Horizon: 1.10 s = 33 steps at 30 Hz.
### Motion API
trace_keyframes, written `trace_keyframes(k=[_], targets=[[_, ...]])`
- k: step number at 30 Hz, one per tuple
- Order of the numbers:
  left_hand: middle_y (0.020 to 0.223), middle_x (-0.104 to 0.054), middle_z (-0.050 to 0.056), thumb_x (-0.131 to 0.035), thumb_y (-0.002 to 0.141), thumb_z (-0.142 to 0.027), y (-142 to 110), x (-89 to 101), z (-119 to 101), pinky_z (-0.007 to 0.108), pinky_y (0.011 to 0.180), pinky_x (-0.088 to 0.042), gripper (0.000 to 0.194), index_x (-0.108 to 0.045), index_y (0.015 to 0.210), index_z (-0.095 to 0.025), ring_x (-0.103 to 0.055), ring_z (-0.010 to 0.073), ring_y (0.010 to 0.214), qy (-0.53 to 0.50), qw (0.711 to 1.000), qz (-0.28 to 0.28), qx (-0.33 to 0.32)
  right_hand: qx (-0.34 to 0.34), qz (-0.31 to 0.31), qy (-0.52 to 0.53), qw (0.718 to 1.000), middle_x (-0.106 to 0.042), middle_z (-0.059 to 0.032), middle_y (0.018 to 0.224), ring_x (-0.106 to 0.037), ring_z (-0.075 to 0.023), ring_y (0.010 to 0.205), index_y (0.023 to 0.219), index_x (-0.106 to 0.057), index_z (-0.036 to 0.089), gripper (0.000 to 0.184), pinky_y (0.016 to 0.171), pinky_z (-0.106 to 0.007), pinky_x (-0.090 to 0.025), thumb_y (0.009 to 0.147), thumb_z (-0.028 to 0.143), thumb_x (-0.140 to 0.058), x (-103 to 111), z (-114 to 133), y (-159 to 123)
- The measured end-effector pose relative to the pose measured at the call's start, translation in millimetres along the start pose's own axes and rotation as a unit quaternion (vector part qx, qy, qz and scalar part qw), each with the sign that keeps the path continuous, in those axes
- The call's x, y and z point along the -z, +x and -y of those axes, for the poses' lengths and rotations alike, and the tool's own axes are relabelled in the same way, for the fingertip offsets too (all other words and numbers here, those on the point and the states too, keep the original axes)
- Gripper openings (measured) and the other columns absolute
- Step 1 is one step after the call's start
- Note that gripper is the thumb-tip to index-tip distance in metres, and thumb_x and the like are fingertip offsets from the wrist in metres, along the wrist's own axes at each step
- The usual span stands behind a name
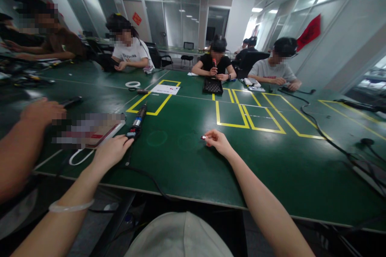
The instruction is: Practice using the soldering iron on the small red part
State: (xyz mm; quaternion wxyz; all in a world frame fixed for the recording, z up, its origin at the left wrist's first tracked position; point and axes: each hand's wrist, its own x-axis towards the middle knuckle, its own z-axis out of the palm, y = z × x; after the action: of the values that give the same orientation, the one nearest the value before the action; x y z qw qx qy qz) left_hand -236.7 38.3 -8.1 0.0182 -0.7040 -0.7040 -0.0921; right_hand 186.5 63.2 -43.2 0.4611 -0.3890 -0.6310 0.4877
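Note:
My left hand point(113, 150) is at the near end of a black electric screwdriver point(138, 122) with a blue band, fingers closed on it. The tool lies slantwise on the green table point(181, 168), its narrow end pointing away from me. My right hand point(218, 143) pinches a small dark red and whitish piece point(204, 137) between thumb and fingertips, just over the tabletop. The piece is too small to name. Left of my left hand lies a flat, blurred-out item with a pale edge point(111, 132).
Another person's hand point(44, 112) rests near a dark tool at the left. Yellow tape outlines point(232, 124) mark the table, with a white paper point(165, 89) and a tape roll point(133, 84) beyond. Co-workers sit opposite, one by a black tray point(212, 86). Cables point(319, 122) run along the right.

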Motion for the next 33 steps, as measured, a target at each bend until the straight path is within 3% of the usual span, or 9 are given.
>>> trace_keyframes(k=[7,15,22,28,33], targets=[[0.119,-0.063,0.014,-0.023,0.092,-0.049,14,-4.8,-45,0.039,0.085,-0.048,0.054,-0.066,0.104,-0.018,-0.062,0.0298,0.104,0.048,0.996,0.074,-0.015,-0.008,-0.003,-0.002,1.000,-0.064,-0.0022,0.079,-0.057,-0.0102,0.057,0.090,-0.060,0.016,0.032,0.055,-0.025,-0.049,0.072,0.040,-0.073,0,0,0],[0.112,-0.065,0.012,-0.025,0.095,-0.045,9,-4.5,-107,0.035,0.078,-0.049,0.047,-0.065,0.104,-0.020,-0.064,0.0270,0.097,0.070,0.994,0.061,-0.056,0.004,-0.007,-0.026,1.000,-0.064,-0.0023,0.079,-0.055,-0.0106,0.057,0.091,-0.060,0.018,0.030,0.054,-0.025,-0.047,0.073,0.039,-0.071,1,-1,1],[0.107,-0.065,0.012,-0.034,0.094,-0.042,-2,-8.1,-171,0.033,0.077,-0.048,0.041,-0.067,0.101,-0.020,-0.063,0.0240,0.093,0.024,0.989,0.044,-0.139,0.042,-0.051,-0.186,0.980,-0.066,-0.0024,0.078,-0.057,-0.0150,0.067,0.086,-0.065,0.018,0.018,0.065,-0.028,-0.045,0.074,0.032,-0.068,7,0,1],[0.103,-0.065,0.014,-0.042,0.093,-0.041,-5,-13.6,-223,0.035,0.079,-0.047,0.036,-0.069,0.094,-0.018,-0.063,0.0259,0.092,-0.028,0.980,0.029,-0.193,0.044,-0.075,-0.229,0.969,-0.065,-0.0030,0.079,-0.057,-0.0165,0.070,0.089,-0.064,0.018,0.016,0.068,-0.030,-0.044,0.076,0.027,-0.064,11,-1,3],[0.104,-0.064,0.018,-0.043,0.092,-0.038,-13,-16.2,-247,0.039,0.080,-0.047,0.035,-0.069,0.094,-0.015,-0.062,0.0303,0.095,-0.053,0.975,0.015,-0.217,0.057,-0.100,-0.228,0.967,-0.065,-0.0027,0.081,-0.058,-0.0170,0.073,0.090,-0.062,0.019,0.015,0.069,-0.030,-0.045,0.077,0.026,-0.061,16,-3,4]])
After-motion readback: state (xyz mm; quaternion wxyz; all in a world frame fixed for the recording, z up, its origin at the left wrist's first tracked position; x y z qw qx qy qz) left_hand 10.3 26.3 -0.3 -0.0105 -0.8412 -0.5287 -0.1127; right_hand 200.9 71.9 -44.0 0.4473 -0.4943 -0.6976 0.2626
